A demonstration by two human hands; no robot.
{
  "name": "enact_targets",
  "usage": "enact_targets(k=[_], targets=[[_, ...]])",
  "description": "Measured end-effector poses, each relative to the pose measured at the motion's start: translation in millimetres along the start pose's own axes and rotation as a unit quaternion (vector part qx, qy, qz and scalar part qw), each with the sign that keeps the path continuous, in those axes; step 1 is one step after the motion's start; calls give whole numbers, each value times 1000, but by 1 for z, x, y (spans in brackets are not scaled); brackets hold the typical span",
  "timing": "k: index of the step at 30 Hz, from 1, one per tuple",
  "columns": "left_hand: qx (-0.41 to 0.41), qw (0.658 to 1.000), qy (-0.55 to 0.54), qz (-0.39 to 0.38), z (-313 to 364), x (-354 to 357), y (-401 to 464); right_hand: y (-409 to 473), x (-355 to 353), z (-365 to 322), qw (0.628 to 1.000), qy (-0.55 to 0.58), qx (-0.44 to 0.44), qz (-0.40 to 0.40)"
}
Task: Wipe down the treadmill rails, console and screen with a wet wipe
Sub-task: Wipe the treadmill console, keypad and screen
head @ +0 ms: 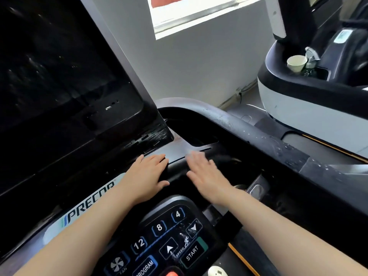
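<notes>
The treadmill's black screen (59, 72) fills the upper left, streaked with droplets. Below it lies the console ledge (179, 150) and a button panel (169, 242) with speed keys and START. My left hand (147, 176) rests flat on the ledge's dark front edge, fingers straight. My right hand (205, 176) lies beside it, fingers extended and motion-blurred, over the same ledge. A pale blur at its fingertips may be a wet wipe (196, 154); I cannot tell for sure. The curved right rail (258, 134) runs toward the lower right, speckled with water drops.
A recessed cup tray (191, 128) sits behind the ledge. A neighbouring machine (310, 96) stands at the right with a paper cup (296, 63) in its holder. A white wall and window (199, 14) lie behind. A white object (217, 271) lies at the bottom edge.
</notes>
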State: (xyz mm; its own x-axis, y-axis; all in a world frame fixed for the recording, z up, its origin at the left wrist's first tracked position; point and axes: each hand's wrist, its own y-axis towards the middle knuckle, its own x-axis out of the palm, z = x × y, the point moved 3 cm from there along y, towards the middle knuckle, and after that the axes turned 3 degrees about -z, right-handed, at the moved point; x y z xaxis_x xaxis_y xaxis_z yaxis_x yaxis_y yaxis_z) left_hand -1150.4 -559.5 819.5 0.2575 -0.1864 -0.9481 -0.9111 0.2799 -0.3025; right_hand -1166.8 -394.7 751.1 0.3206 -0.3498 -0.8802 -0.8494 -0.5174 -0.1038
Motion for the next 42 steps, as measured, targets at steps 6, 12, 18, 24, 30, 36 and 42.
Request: enact_targets(k=[6,12,18,24,30,36,42], targets=[[-1,1000,10,-9,-5,-2,-5,-13,-3,43,993,-66,91,-19],[0,1000,-4,-10,-4,0,-6,-15,7,-4,999,-35,-18,-24],[12,1000,-2,-3,-1,-3,-2,-26,-2,42,994,-106,4,-36],[52,999,11,3,19,-7,15,-14,7,44,989,-39,140,8],[92,995,24,-6,41,-14,37,-39,2,44,992,-115,-5,-59],[102,992,68,-32,46,-14,42,-33,-30,113,970,-208,-37,-120],[77,993,71,-51,37,-14,40,1,-43,94,822,-407,-389,-86]])
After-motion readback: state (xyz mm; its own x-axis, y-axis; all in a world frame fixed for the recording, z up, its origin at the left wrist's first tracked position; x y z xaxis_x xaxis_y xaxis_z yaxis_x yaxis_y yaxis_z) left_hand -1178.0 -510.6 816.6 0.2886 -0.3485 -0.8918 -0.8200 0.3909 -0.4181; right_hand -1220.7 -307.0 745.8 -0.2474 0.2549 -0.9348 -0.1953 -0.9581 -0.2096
